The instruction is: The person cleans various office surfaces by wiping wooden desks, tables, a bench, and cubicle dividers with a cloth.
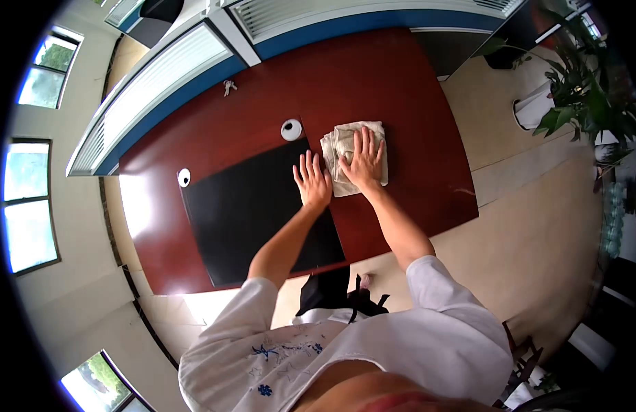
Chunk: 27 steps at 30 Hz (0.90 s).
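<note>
A folded beige cloth (342, 187) lies on the reddish-brown desk (428, 165), just right of the black desk mat (249, 213). My right hand (364, 161) rests flat on top of the cloth with its fingers spread. Beside the cloth's left edge is my left hand (312, 180), palm down over the right side of the mat, fingers outstretched. It holds nothing. Whether its fingertips touch the cloth I cannot tell.
Two white cable-hole covers (291, 130) are set in the desk near the mat. A bunch of keys (230, 87) lies near the back. Partition panels (160, 96) border the far and left edges. A potted plant (572, 103) stands at the right.
</note>
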Available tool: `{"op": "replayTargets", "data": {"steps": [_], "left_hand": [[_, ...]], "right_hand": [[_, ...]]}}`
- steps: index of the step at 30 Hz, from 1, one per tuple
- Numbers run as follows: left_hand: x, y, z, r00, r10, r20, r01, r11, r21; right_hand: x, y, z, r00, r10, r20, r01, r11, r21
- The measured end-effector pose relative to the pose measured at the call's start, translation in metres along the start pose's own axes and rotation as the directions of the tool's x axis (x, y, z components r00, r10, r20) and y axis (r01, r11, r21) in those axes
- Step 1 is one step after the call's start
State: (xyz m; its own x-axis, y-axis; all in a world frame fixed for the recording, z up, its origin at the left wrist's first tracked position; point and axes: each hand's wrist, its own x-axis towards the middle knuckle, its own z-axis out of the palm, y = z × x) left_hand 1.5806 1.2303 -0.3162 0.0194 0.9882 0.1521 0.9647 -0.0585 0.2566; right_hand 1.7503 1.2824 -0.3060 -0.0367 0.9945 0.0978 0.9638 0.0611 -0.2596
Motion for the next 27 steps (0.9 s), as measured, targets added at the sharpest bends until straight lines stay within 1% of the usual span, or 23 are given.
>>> {"op": "replayTargets", "data": {"steps": [2,3,4,5,6,9,10,12,13,14,15,16,18,19,22,23,26,27], "left_hand": [[0.004,0.007,-0.005,0.997,-0.009,0.073,0.003,0.997,0.072],[0.011,0.011,-0.007,0.993,-0.025,0.112,0.019,0.998,0.053],[0.010,0.008,-0.012,0.985,-0.050,0.163,0.043,0.998,0.044],[0.011,0.009,-0.017,0.976,-0.059,0.209,0.045,0.996,0.071],[0.014,0.008,-0.019,0.974,-0.055,0.219,0.043,0.997,0.056],[0.012,0.003,-0.016,0.953,-0.070,0.296,0.058,0.997,0.048],[0.013,0.002,-0.017,0.939,-0.071,0.336,0.061,0.997,0.038],[0.015,0.001,-0.018,0.927,-0.078,0.367,0.075,0.997,0.022],[0.016,0.002,-0.017,0.913,-0.092,0.397,0.092,0.996,0.017],[0.015,0.001,-0.017,0.914,-0.094,0.394,0.097,0.995,0.010],[0.015,0.002,-0.017,0.910,-0.099,0.402,0.101,0.995,0.015],[0.014,0.001,-0.015,0.908,-0.101,0.407,0.100,0.995,0.024],[0.014,0.001,-0.014,0.914,-0.107,0.392,0.104,0.994,0.029],[0.014,0.001,-0.016,0.919,-0.106,0.379,0.105,0.994,0.025],[0.016,0.003,-0.019,0.925,-0.112,0.364,0.107,0.994,0.035],[0.018,0.002,-0.020,0.927,-0.114,0.357,0.113,0.993,0.025],[0.015,0.003,-0.018,0.941,-0.110,0.321,0.112,0.994,0.012],[0.014,0.004,-0.017,0.948,-0.109,0.298,0.108,0.994,0.020]], "right_hand": [[0.057,-0.005,0.008,0.999,-0.045,0.011,0.045,0.998,-0.040],[0.085,-0.010,0.020,0.998,-0.056,-0.023,0.054,0.997,-0.063],[0.117,-0.023,0.016,0.999,-0.033,0.035,0.034,0.999,-0.022],[0.141,-0.036,0.021,0.999,-0.041,0.003,0.041,0.998,-0.042],[0.180,-0.046,0.029,0.996,-0.059,-0.063,0.055,0.997,-0.060],[0.263,-0.072,0.055,0.983,-0.103,-0.153,0.098,0.994,-0.041],[0.284,-0.080,0.060,0.980,-0.098,-0.173,0.096,0.995,-0.021],[0.325,-0.094,0.072,0.976,-0.070,-0.206,0.068,0.998,-0.014],[0.346,-0.096,0.078,0.971,-0.090,-0.219,0.092,0.996,-0.002],[0.362,-0.099,0.083,0.967,-0.105,-0.232,0.112,0.994,0.014],[0.374,-0.104,0.080,0.987,-0.046,-0.153,0.051,0.998,0.027],[0.378,-0.106,0.085,0.975,-0.044,-0.219,0.046,0.999,0.006],[0.378,-0.104,0.088,0.973,-0.058,-0.224,0.059,0.998,-0.002],[0.377,-0.101,0.086,0.988,-0.051,-0.146,0.049,0.999,-0.013],[0.374,-0.088,0.086,0.975,-0.134,-0.177,0.132,0.991,-0.027],[0.366,-0.075,0.080,0.968,-0.174,-0.179,0.184,0.982,0.037],[0.334,-0.030,0.068,0.955,-0.211,-0.208,0.219,0.976,0.014],[0.314,-0.016,0.060,0.947,-0.201,-0.249,0.215,0.976,0.030]]}}
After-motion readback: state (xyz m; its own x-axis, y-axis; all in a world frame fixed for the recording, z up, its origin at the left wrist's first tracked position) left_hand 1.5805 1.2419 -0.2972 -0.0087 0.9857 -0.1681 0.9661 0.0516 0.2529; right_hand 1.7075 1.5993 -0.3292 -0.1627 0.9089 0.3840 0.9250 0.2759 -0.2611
